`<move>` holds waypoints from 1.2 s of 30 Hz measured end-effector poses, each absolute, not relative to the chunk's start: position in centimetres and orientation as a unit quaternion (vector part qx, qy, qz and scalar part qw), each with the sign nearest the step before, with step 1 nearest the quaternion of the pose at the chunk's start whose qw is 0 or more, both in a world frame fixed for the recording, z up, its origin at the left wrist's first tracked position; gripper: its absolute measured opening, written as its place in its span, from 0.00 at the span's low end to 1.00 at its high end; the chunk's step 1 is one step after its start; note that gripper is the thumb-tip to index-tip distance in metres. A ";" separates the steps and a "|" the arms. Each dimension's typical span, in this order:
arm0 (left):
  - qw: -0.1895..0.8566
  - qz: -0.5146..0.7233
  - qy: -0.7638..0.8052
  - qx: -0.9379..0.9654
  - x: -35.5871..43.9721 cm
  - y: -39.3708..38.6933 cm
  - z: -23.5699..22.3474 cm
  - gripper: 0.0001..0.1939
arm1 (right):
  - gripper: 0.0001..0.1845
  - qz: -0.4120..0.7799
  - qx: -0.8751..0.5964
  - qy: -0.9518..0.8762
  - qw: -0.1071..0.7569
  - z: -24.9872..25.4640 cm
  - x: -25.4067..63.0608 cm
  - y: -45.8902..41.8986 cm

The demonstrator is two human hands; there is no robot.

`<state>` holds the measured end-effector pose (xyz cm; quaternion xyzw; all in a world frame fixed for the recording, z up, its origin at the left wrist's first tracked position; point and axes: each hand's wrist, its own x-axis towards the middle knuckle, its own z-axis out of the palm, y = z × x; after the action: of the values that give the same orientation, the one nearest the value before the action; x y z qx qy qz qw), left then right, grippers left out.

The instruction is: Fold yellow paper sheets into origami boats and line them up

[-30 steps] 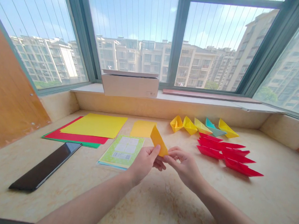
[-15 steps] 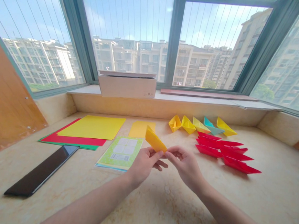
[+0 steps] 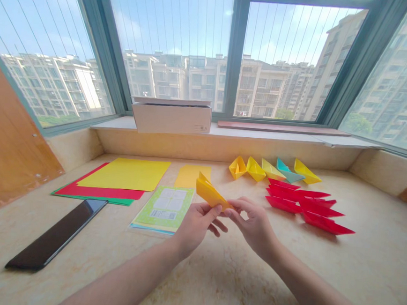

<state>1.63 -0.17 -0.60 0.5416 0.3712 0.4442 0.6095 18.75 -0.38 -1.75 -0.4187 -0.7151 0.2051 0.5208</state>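
A folded orange-yellow paper boat (image 3: 210, 194) is held in the air between my hands, its pointed end to the upper left. My left hand (image 3: 196, 225) holds its lower edge with the thumb and fingers. My right hand (image 3: 254, 225) pinches its right end. Below my left hand lies a green-covered paper pack (image 3: 164, 209). Beyond my right hand stands a row of yellow and teal paper boats (image 3: 255, 170), with several red paper boats (image 3: 303, 202) nearer to me.
Yellow (image 3: 124, 173), red (image 3: 98, 191) and green (image 3: 90, 199) sheets are stacked at left, with an orange-yellow sheet (image 3: 191, 176) beside them. A dark tablet or phone (image 3: 56, 234) lies on the marble-patterned sill (image 3: 303, 273). A cardboard box (image 3: 171, 118) stands on the ledge against the window.
The folded paper has tilted from a steep angle to a flatter one, its point swinging left. My hands stay close together, and the view has shifted slightly.
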 end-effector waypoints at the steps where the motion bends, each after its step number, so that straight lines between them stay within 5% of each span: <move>1: 0.610 0.439 0.368 0.547 1.6 -0.2 -0.7 0.19 | 0.09 0.208 -0.424 -0.715 0.516 -1.8 18.7 -0.4; 31: 0.525 0.509 0.373 0.571 0.7 0.4 -0.4 0.26 | 0.17 0.386 -0.442 -0.723 0.366 -1.0 19.4 -0.7; 36: 0.492 0.517 0.383 0.587 0.4 0.6 -0.6 0.28 | 0.16 0.332 -0.467 -0.739 0.355 -0.3 19.3 -1.1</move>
<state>0.41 0.56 -0.59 0.5866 0.3830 0.5172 0.4916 19.33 -1.08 -0.33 -0.4673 -0.7388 0.3315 0.3548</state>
